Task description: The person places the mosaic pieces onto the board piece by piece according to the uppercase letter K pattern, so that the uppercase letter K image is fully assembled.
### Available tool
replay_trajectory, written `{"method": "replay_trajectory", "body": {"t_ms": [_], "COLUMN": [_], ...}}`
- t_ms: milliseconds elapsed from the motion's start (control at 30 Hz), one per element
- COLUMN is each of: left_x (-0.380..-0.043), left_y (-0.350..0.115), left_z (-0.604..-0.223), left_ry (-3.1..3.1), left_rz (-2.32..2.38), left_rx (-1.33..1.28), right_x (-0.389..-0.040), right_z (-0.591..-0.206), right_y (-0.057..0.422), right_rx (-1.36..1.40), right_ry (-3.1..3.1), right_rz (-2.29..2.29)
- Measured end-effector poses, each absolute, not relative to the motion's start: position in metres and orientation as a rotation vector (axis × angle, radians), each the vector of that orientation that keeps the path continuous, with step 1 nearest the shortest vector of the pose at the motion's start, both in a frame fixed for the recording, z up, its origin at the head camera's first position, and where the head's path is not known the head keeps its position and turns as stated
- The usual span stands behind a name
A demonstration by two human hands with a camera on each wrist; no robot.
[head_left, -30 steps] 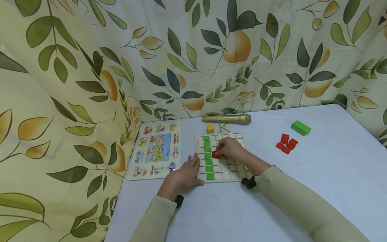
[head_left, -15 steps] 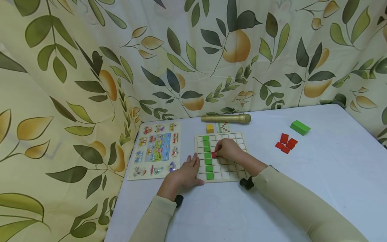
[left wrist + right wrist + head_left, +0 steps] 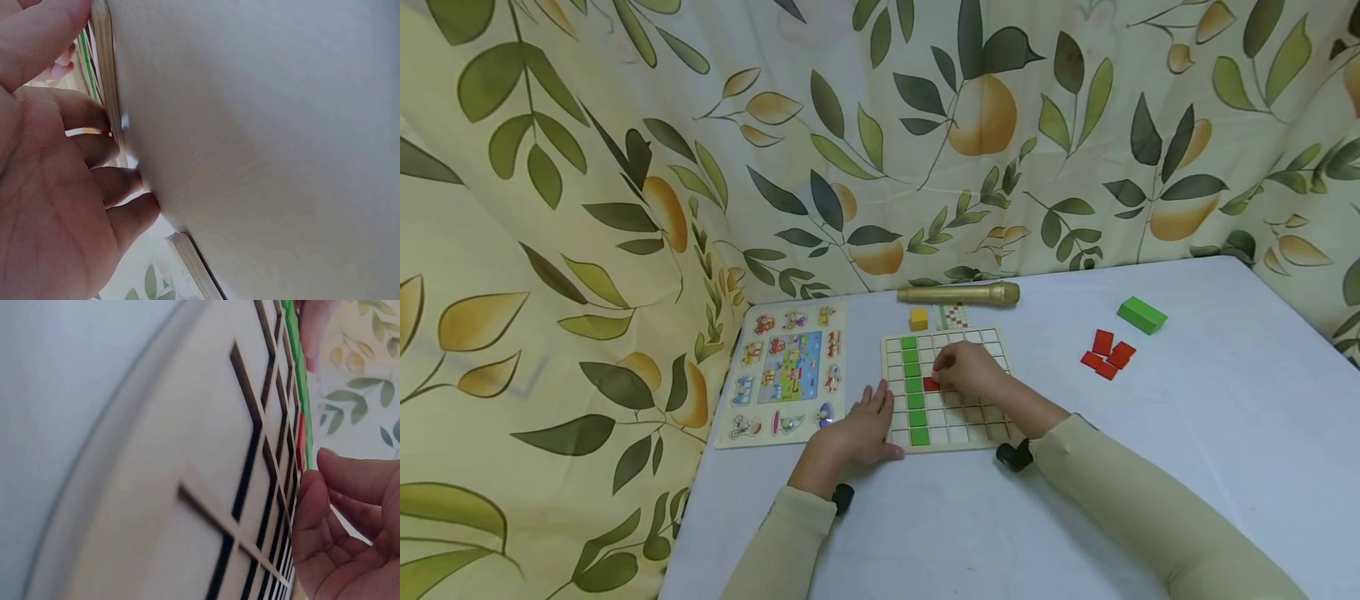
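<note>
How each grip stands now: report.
Left grip: open, at the grid board's edge.
Right grip: at the red tile; whether pinching it cannot be told.

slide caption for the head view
Right hand at a red tile beside green tiles on a grid board, left hand at its edge.

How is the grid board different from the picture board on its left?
The grid board is ruled into squares, while the picture board shows small colourful pictures around a central scene. The grid board bears a column of green tiles; the picture board has no such column. The picture board reaches farther back on the table than the grid board. Both lie flat, with pale borders.
</note>
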State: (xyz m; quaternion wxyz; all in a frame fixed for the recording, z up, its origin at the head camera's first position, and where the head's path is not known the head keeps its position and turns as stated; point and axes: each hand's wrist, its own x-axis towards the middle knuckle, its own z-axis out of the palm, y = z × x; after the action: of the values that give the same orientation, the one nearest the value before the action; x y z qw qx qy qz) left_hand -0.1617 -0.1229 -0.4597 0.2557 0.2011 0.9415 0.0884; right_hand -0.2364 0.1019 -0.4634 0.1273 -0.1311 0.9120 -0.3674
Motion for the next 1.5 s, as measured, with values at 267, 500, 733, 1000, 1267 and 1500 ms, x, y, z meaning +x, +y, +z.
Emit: {"method": "replay_trajectory", "body": {"t_ms": [267,500,733,1000,1267,1500], "left_x": [-0.160,-0.160,-0.161,-0.162,-0.162,-0.161], "left_y": [-0.123,-0.122,-0.123,-0.123,-0.122,-0.121], "left_z": [-0.456,-0.457,-0.459,-0.460,-0.458,-0.458], "left_ry": [2.549,2.549,2.555,2.556,2.552,2.553], "left_rz": [0.272,0.275,0.258,0.278,0.273,0.273], "left_rx": [0.508,0.520,0.526,0.542,0.523,0.530], "right_x": [-0.239,-0.241,-0.244,-0.242,-0.235,-0.228], "right_z": [-0.453,-0.451,-0.453,-0.450,-0.452,-0.457], "right_y": [0.122,0.147,0.173,0.202,0.244,0.274], "right_rx": [-0.328,-0.269,-0.182,-0.055,0.020,0.050], "right_ry": [2.652,2.680,2.686,2.653,2.671,2.702], "right_rz": [-1.115,-1.121,-1.096,-1.107,-1.084,-1.056]}}
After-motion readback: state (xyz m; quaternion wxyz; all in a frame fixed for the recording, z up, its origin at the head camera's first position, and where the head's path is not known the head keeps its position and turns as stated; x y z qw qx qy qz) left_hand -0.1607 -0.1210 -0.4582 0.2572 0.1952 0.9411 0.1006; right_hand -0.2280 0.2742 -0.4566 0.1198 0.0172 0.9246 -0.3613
